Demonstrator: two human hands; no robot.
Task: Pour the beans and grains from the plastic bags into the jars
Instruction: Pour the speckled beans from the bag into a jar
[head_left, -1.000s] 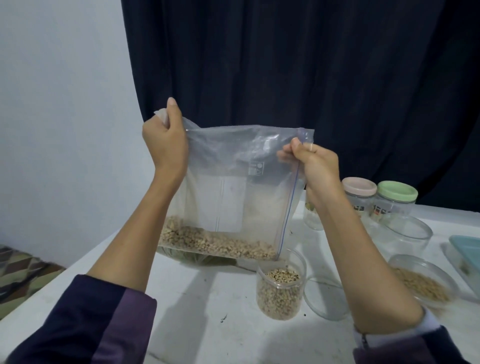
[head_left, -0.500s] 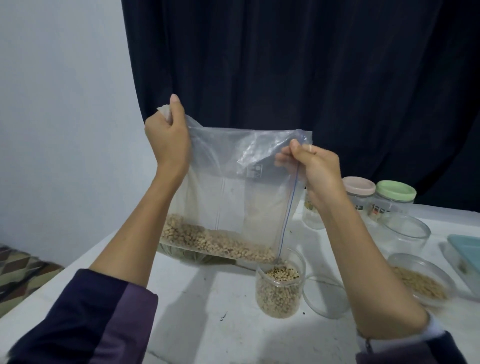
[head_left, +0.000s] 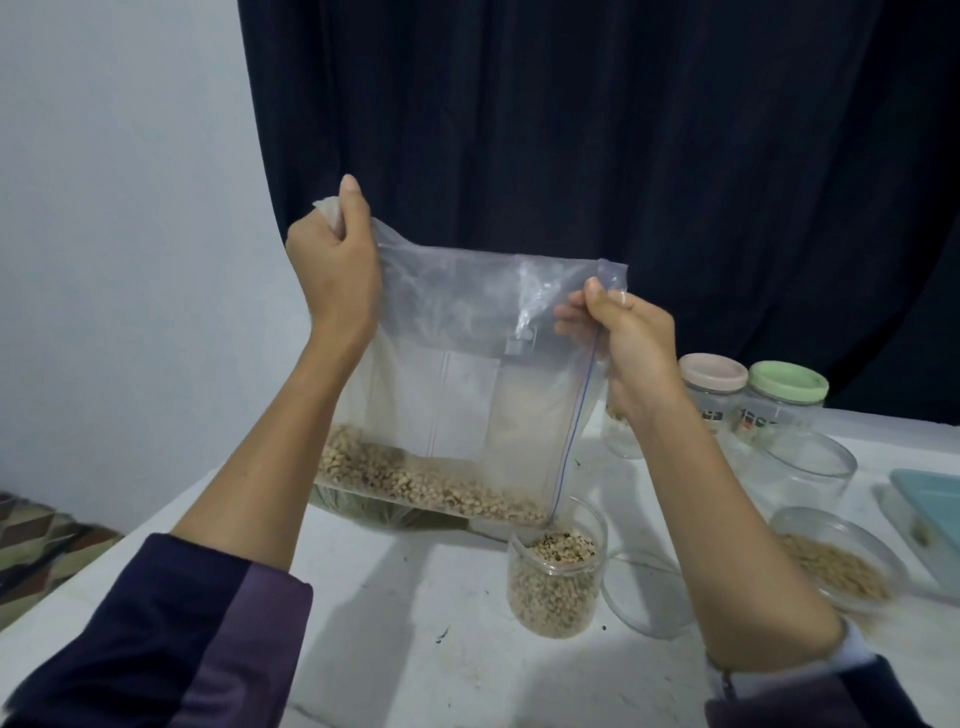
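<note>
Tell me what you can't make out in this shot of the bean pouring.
Head view only:
- Jar behind the right hand: hidden, contents unclear.
- Labels on the pink-lidded jar and green-lidded jar: too small.
- Blue tray: cut off by the right edge.
- Green contents behind the plastic bag: blocked.

Both arms reach up and forward, forearms bare, dark sleeves pushed back near the elbows. The left hand (head_left: 332, 270) is raised highest, fist closed round a corner of the bag (head_left: 467, 374), thumb pointing straight up. The right hand (head_left: 631, 343) sits lower, thumb and curled fingers pinching the bag's other top corner. The two hands are well apart, backs toward the camera.
</note>
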